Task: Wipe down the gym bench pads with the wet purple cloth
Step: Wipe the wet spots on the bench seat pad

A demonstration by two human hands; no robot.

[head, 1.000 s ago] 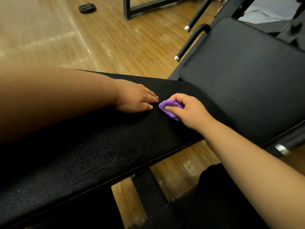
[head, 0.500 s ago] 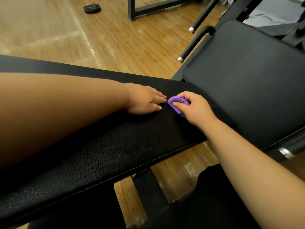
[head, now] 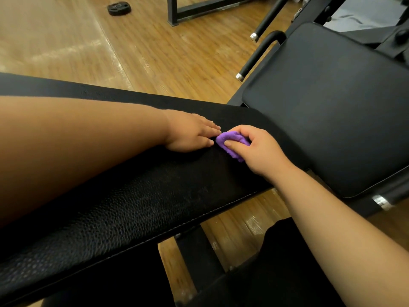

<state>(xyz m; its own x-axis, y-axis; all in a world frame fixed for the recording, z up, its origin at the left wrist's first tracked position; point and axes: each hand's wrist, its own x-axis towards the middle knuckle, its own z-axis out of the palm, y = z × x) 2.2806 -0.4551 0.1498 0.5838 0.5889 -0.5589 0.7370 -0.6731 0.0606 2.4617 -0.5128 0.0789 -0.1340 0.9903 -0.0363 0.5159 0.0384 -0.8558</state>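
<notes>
I see a floor of warm brown wood planks, with pale glare washing over its left side. Far back on it lies a small black weight plate. To the plate's right stands a black steel frame. Further right, a straight bar and a curved bar, both black with chrome caps, slant down. A grey surface fills the top right corner; I can't make out what it is.
</notes>
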